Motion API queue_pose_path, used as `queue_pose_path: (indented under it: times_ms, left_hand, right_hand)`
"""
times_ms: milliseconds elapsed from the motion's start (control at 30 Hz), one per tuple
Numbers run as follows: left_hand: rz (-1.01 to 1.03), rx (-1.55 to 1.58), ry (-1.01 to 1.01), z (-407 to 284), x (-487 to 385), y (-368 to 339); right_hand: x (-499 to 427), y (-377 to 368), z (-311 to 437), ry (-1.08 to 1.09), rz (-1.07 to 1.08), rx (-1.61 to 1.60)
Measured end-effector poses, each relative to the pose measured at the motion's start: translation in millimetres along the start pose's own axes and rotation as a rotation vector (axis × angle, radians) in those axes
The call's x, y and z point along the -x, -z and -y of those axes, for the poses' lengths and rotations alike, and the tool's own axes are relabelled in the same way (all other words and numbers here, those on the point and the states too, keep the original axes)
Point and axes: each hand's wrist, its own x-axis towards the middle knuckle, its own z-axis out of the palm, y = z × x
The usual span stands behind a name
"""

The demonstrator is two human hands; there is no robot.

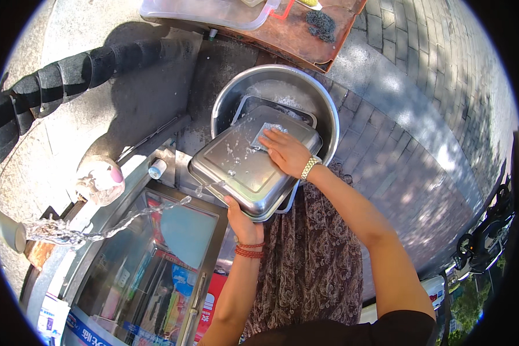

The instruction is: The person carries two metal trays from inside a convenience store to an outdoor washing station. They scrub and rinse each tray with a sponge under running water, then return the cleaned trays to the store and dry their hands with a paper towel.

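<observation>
A rectangular stainless steel tray (242, 160) is tilted over a large round metal basin (332, 108), its flat underside facing up with water drops on it. My left hand (244, 222) grips the tray's near rim, with red cord bracelets on the wrist. My right hand (285, 153), with a gold-coloured watch at the wrist, presses a silvery scouring pad (266, 136) flat on the tray's underside. Another metal tray (281, 104) stands partly in the basin beneath. A stream of water (121, 225) arcs from a pipe end (13, 233) at the far left towards the tray.
Beyond the basin stands a reddish-brown table (302, 47) with a clear plastic bin (207, 13) and a dark scouring pad (321, 26). A glass-topped display freezer (155, 259) is at the lower left. A black ridged object (73, 78) lies at the upper left; paving (393, 151) extends right.
</observation>
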Motion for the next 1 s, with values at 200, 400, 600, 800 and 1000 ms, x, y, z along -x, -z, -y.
queue_pose_path:
  times_ms: [200,400,600,800,1000]
  left_hand:
    - [-0.001,-0.072,-0.015,-0.7,-5.0,14.3]
    - [-0.151,-0.168,-0.05,16.4,-4.4,26.9]
    - [-0.074,-0.229,-0.038,24.5,-17.9,66.7]
    - [-0.171,-0.21,-0.036,29.0,-12.6,50.0]
    - [-0.164,-0.227,-0.051,28.1,-19.2,50.9]
  right_hand:
    - [16.1,-12.5,38.0,0.127,0.058,-0.016]
    - [-53.9,-42.7,45.6,0.177,0.134,0.034]
    - [-21.4,-35.3,-29.6,-0.003,0.178,0.136]
    - [-30.7,-59.6,65.0,0.257,0.16,0.004]
    - [-107.0,-45.4,-101.8,-0.158,0.162,0.004]
